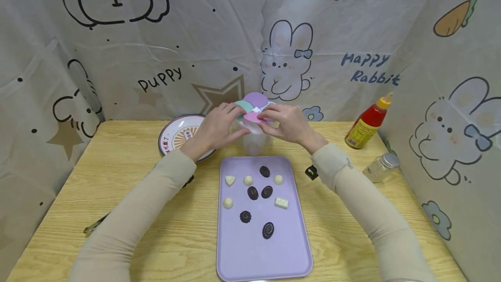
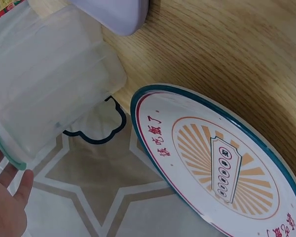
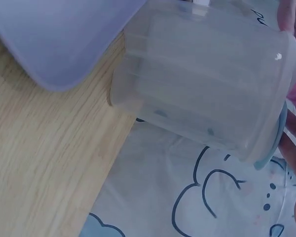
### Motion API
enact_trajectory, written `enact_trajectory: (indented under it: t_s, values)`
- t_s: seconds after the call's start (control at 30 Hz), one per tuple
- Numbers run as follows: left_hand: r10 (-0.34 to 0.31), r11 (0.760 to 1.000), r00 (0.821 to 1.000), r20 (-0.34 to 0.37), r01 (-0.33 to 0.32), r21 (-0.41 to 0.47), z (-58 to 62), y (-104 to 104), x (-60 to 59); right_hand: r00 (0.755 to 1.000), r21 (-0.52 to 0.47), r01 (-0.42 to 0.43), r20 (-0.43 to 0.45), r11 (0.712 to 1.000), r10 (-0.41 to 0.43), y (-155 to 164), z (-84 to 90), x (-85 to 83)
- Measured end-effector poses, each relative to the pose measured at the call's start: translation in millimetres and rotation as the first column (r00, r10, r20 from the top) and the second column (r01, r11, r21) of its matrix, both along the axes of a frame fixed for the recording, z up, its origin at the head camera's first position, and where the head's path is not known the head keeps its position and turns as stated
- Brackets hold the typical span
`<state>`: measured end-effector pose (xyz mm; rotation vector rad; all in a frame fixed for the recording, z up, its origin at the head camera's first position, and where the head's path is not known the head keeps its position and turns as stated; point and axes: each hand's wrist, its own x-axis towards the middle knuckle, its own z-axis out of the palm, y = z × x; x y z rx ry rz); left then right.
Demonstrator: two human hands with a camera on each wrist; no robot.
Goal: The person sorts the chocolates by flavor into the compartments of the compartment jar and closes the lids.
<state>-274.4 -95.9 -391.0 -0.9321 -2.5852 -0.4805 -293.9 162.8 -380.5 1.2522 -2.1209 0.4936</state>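
Container (image 1: 253,136), clear plastic with a pastel petal lid (image 1: 254,106), stands near the table's (image 1: 117,164) far edge, just beyond the lilac tray (image 1: 258,247). My left hand (image 1: 217,128) and right hand (image 1: 287,124) both grasp its lid from either side. Dark and white chocolates (image 1: 258,193) lie scattered on the tray. A plate (image 1: 172,136) with red Chinese characters sits left of the container; a red sauce bottle (image 1: 368,123) stands toward the far right corner. Behind, the cartoon backdrop (image 1: 352,34) reads "Puppy" and "Happy Rabbit".
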Motion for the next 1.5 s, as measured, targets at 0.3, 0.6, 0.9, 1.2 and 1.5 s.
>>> enact_trajectory:
  t_s: [0.3, 0.6, 0.9, 1.2, 1.5]
  values:
    - [0.009, 1.0, 1.0, 0.029, -0.01, 0.029, 0.0, -2, -0.2, 0.955, -0.199, 0.01, 0.291, 0.98, 0.049, 6, 7.6, -0.5]
    - [0.012, 1.0, 1.0, 0.029, -0.012, 0.005, 1.2, -1, 0.2, 0.897, -0.244, 0.123, 0.442, 0.962, -0.002, 4, 14.7, -6.3]
    - [0.037, 0.999, 0.995, 0.093, -0.034, -0.035, 5.8, -7, 12.1, 0.842, -0.268, 0.217, 0.538, 0.939, -0.041, 3, 15.8, -9.1]
    - [0.07, 0.996, 0.987, 0.146, -0.061, -0.065, -1.5, -58, 63.4, 0.807, -0.265, 0.257, 0.588, 0.93, -0.055, 3, 17.7, -7.5]
    - [0.148, 0.985, 0.975, 0.165, -0.131, -0.108, -33.6, -125, 122.5, 0.803, -0.261, 0.259, 0.593, 0.93, -0.057, 1, 18.6, -6.5]
